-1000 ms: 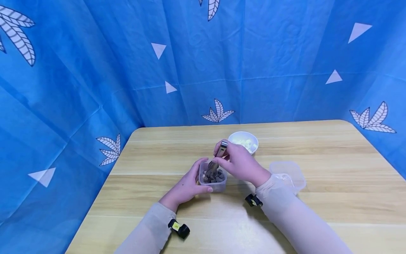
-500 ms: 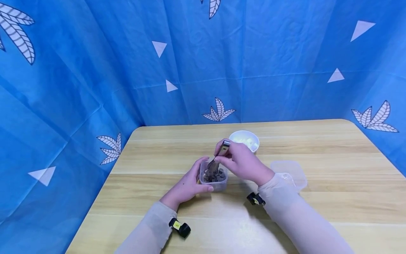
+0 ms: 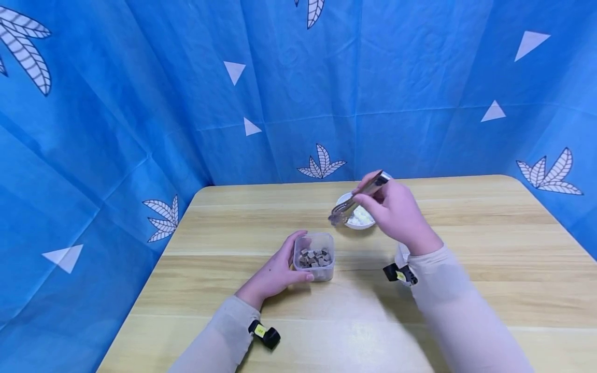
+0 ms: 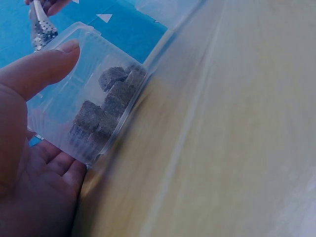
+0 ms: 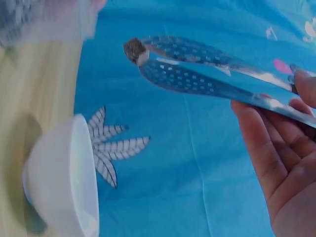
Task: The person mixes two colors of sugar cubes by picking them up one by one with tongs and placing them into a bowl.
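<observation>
Against the blue leaf-printed backdrop, on the pale wooden table (image 3: 466,269), the left hand (image 3: 272,274) grips the clear plastic tub of dark cubes (image 3: 314,256), while beyond it the right hand (image 3: 396,215) squeezes perforated steel tongs (image 3: 356,199) on one cube (image 5: 133,49) over the white bowl (image 3: 359,220), best kept gently pinched.

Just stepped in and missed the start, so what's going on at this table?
A person is working with metal tongs. The right hand grips them, raised above the white bowl, with a small dark cube pinched in the tips. The left hand holds a clear plastic container of similar dark cubes on the wooden table. The bowl has some pale pieces in it.
</observation>
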Available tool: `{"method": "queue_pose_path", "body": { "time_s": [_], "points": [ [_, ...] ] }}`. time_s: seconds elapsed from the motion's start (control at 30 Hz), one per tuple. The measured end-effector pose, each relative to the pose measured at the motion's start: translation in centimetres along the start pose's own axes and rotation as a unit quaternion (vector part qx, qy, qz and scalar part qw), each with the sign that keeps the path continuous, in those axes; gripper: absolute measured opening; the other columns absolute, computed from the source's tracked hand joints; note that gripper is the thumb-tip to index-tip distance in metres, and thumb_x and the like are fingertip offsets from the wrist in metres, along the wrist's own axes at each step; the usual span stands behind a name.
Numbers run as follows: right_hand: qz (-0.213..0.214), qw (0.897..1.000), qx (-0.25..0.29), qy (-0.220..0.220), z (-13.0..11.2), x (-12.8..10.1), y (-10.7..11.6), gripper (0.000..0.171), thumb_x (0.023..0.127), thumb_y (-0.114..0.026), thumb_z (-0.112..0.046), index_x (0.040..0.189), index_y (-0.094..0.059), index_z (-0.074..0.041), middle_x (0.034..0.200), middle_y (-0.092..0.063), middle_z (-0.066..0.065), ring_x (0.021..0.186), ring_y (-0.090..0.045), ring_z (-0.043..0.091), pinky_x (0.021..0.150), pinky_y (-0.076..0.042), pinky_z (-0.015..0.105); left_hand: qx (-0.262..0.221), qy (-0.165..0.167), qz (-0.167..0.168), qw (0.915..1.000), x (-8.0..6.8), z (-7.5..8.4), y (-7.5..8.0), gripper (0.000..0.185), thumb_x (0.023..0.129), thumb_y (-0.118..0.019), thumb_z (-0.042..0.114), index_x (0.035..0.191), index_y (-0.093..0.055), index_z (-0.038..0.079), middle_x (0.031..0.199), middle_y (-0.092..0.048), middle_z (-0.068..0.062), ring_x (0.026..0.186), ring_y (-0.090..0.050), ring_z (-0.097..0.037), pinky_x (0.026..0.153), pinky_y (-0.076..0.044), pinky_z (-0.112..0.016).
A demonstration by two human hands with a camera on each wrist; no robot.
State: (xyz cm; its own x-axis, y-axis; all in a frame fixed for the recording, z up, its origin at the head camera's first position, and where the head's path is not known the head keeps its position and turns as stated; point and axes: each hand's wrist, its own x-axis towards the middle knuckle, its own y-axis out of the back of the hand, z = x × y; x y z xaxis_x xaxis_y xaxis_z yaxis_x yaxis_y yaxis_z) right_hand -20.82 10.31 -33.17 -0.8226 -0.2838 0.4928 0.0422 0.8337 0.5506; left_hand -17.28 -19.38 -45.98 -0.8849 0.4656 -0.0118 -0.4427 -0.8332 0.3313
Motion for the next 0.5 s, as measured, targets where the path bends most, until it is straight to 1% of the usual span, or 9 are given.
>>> {"method": "queue_pose_path", "body": {
  "time_s": [0.13,0.23,0.4,0.5],
  "points": [
    [0.037,0.998,-0.029,-0.028,0.9,0.2,1.0,0.018,0.1,-0.066,-0.021,0.11,-0.06,-0.009,0.094,-0.07,0.005,0.069,-0.059,0.02,0.056,-0.046,0.029,0.005,0.002,0.002,1.0,-0.1,0.1,0.0,0.105,0.079,-0.088,0.022,0.16,-0.021,0.027,0.158,-0.038,0.005,0.142,-0.039,-0.019,0.119,-0.024,-0.044],
    [0.052,0.996,-0.058,-0.049,1.5,0.3,1.4,0.018,0.1,-0.066,-0.023,0.11,-0.06,-0.01,0.093,-0.07,0.005,0.071,-0.058,0.02,0.057,-0.046,0.031,0.009,0.002,0.005,0.9999,-0.1,0.2,0.0,0.106,0.078,-0.088,0.024,0.161,-0.02,0.028,0.157,-0.038,0.006,0.143,-0.037,-0.018,0.12,-0.023,-0.043],
    [0.053,0.992,-0.087,-0.067,2.0,0.4,1.5,0.02,0.1,-0.064,-0.026,0.109,-0.059,-0.009,0.09,-0.069,0.007,0.074,-0.06,0.021,0.062,-0.047,0.036,0.015,-0.002,0.005,0.9999,-0.1,0.1,0.0,0.107,0.079,-0.088,0.025,0.161,-0.019,0.027,0.158,-0.037,0.006,0.144,-0.036,-0.019,0.12,-0.022,-0.046],
    [0.044,0.992,-0.092,-0.077,2.1,0.4,1.4,0.022,0.101,-0.064,-0.027,0.11,-0.059,-0.008,0.092,-0.069,0.009,0.078,-0.062,0.023,0.067,-0.049,0.038,0.018,-0.004,0.004,0.9998,-0.1,0.0,0.0,0.108,0.078,-0.088,0.028,0.161,-0.019,0.027,0.158,-0.038,0.006,0.144,-0.036,-0.019,0.12,-0.022,-0.046]
  ]
}}
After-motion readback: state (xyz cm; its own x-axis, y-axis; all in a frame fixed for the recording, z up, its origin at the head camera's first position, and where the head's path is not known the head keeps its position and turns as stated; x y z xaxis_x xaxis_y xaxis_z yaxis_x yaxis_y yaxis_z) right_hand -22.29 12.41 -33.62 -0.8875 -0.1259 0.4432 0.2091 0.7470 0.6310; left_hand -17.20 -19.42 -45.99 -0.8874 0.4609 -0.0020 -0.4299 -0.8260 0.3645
